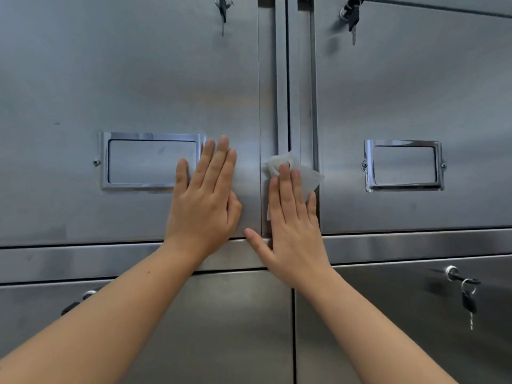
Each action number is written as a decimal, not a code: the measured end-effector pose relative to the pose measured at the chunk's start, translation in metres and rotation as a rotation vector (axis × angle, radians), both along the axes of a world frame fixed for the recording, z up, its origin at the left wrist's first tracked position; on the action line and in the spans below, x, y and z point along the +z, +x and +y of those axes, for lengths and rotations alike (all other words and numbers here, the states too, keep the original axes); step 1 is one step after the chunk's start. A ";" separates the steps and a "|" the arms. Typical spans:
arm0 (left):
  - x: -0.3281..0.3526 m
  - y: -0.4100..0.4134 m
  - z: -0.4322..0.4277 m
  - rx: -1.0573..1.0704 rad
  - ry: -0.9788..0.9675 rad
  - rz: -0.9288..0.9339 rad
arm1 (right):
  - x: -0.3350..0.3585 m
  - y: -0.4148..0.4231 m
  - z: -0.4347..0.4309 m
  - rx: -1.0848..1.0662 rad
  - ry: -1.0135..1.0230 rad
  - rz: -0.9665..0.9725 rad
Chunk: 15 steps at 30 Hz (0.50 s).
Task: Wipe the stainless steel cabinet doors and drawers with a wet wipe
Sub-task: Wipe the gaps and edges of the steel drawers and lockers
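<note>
Two stainless steel cabinet doors fill the view, the left door [124, 79] and the right door [415, 92], split by a vertical frame strip [282, 92]. My left hand [205, 198] lies flat with straight fingers on the left door, beside its chrome label holder [151, 160]. My right hand [291, 228] presses a white wet wipe [307, 173] flat against the frame strip between the doors. The wipe shows above and to the right of my fingertips; the rest of it is hidden under the hand.
The right door carries its own label holder [403, 165]. Keys hang from locks at the top of the left door [223, 9], the top of the right door [352, 15] and the lower right drawer [466, 295]. A horizontal rail [415, 245] separates the doors from the lower drawers [221, 328].
</note>
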<state>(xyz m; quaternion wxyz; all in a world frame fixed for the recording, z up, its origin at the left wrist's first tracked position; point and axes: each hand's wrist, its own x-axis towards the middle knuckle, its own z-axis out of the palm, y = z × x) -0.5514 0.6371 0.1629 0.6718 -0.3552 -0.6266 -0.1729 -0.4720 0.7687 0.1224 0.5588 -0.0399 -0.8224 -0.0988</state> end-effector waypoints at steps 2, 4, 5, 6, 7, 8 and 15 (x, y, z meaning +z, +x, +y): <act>0.003 0.001 0.002 -0.006 0.009 -0.025 | 0.009 0.000 0.001 0.002 0.009 -0.006; 0.010 0.001 0.002 0.001 -0.004 0.000 | 0.023 0.000 0.003 0.006 0.024 -0.004; 0.015 0.000 0.001 0.012 -0.014 0.025 | 0.031 0.000 0.004 0.007 0.030 -0.001; 0.022 -0.001 0.000 0.024 -0.021 0.045 | 0.038 0.000 0.004 0.008 0.039 0.001; 0.030 -0.002 -0.002 0.032 -0.023 0.055 | 0.044 0.000 0.005 0.008 0.051 0.001; 0.038 -0.003 -0.003 0.030 -0.022 0.053 | 0.049 0.000 0.006 0.012 0.065 -0.001; 0.053 -0.004 0.006 0.009 -0.012 0.066 | 0.085 0.000 0.011 0.026 0.140 0.027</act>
